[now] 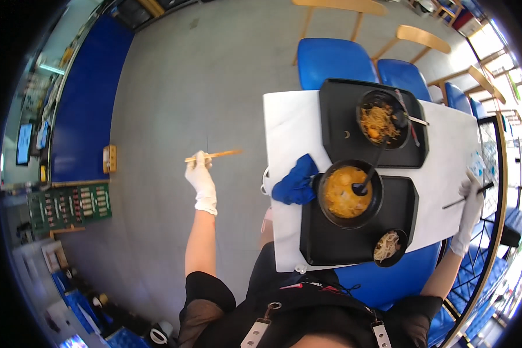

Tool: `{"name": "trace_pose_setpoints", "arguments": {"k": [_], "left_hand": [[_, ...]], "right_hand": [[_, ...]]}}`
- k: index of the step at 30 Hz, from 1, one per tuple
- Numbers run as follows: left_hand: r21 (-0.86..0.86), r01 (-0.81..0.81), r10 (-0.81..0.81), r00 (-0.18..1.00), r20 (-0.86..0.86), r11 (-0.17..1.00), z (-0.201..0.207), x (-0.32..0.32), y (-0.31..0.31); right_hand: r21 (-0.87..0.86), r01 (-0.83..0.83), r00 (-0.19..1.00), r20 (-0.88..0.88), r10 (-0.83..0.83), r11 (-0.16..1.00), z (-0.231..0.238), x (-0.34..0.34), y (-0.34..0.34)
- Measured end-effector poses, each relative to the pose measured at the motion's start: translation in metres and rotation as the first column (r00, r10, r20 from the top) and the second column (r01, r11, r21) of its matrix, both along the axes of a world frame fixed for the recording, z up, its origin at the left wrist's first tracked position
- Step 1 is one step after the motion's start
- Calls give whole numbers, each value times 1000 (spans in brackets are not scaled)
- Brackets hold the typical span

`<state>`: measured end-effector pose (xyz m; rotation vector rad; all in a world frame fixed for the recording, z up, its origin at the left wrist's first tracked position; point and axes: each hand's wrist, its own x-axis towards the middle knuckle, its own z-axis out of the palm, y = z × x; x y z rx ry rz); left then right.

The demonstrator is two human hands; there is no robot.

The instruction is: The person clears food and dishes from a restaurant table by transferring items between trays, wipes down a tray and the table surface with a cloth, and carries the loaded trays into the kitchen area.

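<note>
While the left hand (201, 178) grips wooden chopsticks (225, 153) left of the tabletop (438, 180), the right hand (472, 200) holds a dark utensil (486, 187) near its right edge; utensil handling seems underway, next needing steady grips.

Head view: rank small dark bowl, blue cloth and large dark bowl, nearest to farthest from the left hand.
1. Blue cloth: right of the left hand, on the white table.
2. Large dark bowl: right of the cloth.
3. Small dark bowl: nearer tray's lower right corner.
</note>
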<state>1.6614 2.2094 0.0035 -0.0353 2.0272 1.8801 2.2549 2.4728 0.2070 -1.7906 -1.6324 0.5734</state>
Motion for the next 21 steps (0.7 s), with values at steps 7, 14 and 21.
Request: {"name": "trace_pose_setpoints", "arguments": {"k": [7, 14, 21], "left_hand": [[-141, 89, -60, 978, 198, 986, -177, 42, -58], [-234, 365, -353, 931, 93, 901, -294, 66, 1], [-641, 751, -761, 506, 405, 159, -328, 71, 32]], "right_hand": [[36, 10, 1000, -19, -9, 999, 4, 9, -25], [54, -72, 986, 151, 63, 996, 2, 5, -51], [151, -22, 949, 315, -27, 988, -3, -15, -92]]}}
